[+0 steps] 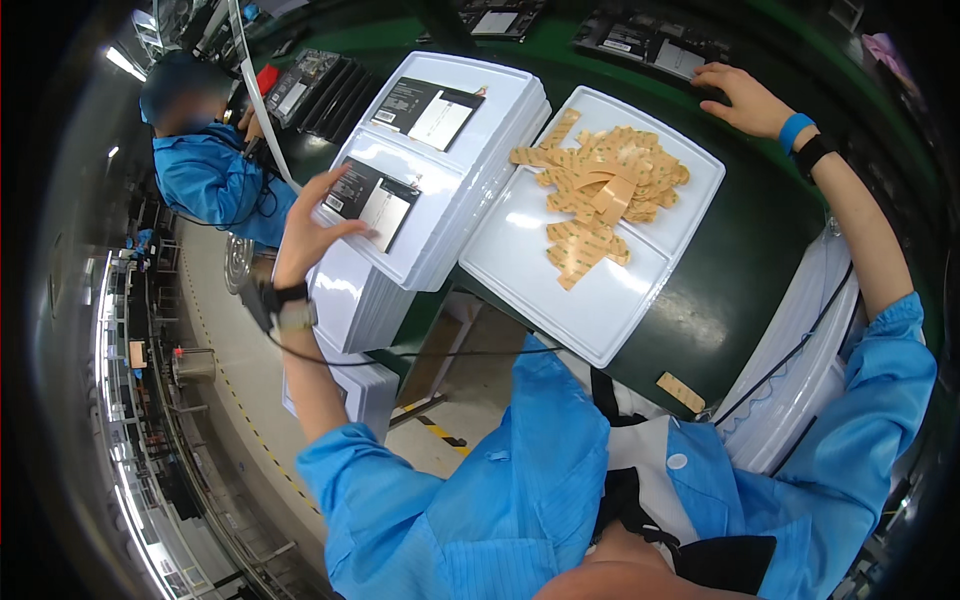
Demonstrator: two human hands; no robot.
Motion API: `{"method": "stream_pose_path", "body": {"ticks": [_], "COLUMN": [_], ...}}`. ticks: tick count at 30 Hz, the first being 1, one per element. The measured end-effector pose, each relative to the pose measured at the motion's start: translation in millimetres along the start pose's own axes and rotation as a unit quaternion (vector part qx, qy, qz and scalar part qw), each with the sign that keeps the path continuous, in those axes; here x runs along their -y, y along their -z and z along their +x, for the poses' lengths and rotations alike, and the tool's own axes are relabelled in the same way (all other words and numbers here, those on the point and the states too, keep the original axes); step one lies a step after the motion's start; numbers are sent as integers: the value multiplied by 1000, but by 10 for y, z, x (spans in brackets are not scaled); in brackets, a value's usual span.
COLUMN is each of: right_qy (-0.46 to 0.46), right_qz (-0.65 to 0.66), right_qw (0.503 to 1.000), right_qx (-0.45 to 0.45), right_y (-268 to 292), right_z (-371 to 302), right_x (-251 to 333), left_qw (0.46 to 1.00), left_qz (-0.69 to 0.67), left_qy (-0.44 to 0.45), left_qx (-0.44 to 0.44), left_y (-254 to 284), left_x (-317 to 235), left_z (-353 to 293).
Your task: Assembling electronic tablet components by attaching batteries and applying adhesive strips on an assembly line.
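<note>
My left hand (312,230) spans a flat black-and-white battery pack (375,203) in the near compartment of a white plastic tray (395,165). Its thumb and fingertips are at the pack's edges. A second battery pack (428,113) lies in the far compartment of that tray. Over the table's far right, my right hand (745,102) is stretched out with fingers apart and nothing visible in them. Its fingertips are next to a dark device assembly with a pale panel (678,60). Between my hands, a white tray (520,255) bears a heap of tan adhesive liner strips (620,175).
More white trays (352,300) are stacked below the left one. Several dark assemblies (318,92) stand in a row at the far left, near a co-worker in blue (215,175). A tan strip (681,392) lies by the green table's (715,310) near edge. A black cable (460,353) crosses before me.
</note>
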State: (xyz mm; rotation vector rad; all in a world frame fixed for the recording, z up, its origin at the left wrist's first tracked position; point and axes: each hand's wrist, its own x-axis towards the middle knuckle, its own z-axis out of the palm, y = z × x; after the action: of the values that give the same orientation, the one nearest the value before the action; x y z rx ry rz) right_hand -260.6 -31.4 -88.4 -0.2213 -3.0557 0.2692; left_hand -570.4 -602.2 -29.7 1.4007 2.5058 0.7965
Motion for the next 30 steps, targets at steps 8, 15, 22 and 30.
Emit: {"method": "stream_pose_path", "body": {"ticks": [8, 15, 22, 30], "right_qy": [102, -34, -125, -245], "right_qz": [-56, 509, 679, 560], "right_qw": [988, 857, 675, 734], "right_qx": [-102, -77, -261, -296], "right_y": [289, 615, 257, 161], "right_z": [15, 145, 127, 178], "right_x": [240, 1311, 1166, 892], "left_qw": [959, 977, 875, 799], "left_qz": [201, -190, -475, -601], "left_qy": [-133, -94, -93, -8], "left_qx": [148, -27, -14, -3], "left_y": [59, -722, -2172, -2392], "left_x": [-147, -1414, -2006, -2000], "left_z": [803, 1512, 2220, 2137]}}
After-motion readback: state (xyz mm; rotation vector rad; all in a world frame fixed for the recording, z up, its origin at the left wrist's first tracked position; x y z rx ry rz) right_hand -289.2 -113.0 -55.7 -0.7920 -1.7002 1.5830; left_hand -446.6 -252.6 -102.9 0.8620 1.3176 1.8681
